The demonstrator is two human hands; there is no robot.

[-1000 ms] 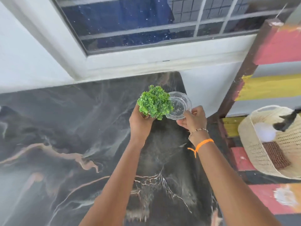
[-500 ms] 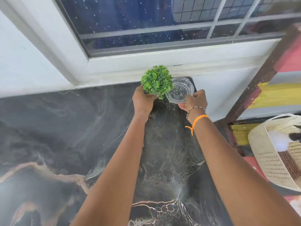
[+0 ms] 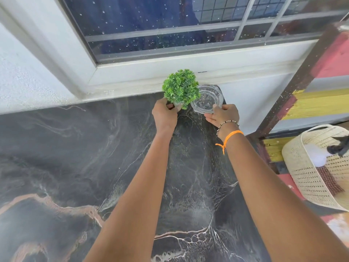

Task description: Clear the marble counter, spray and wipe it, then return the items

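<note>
While left hand [image 3: 164,116] grip clamps one plant [image 3: 181,88] | right hand [image 3: 222,115] grip clamps one glass dish [image 3: 207,98]

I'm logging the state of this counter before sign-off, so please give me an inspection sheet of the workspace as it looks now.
Surface: dark marble counter, bare apart from two items at its far right corner.
Job's things: small green plant and clear glass dish, side by side near the window sill.
Clutter: nothing seen on the counter.
Hands: left hand grips the plant's pot; right hand holds the dish's near rim.
Cables: nothing seen.
Surroundings: speckled window behind; woven basket at right beside painted wooden boards.
</note>
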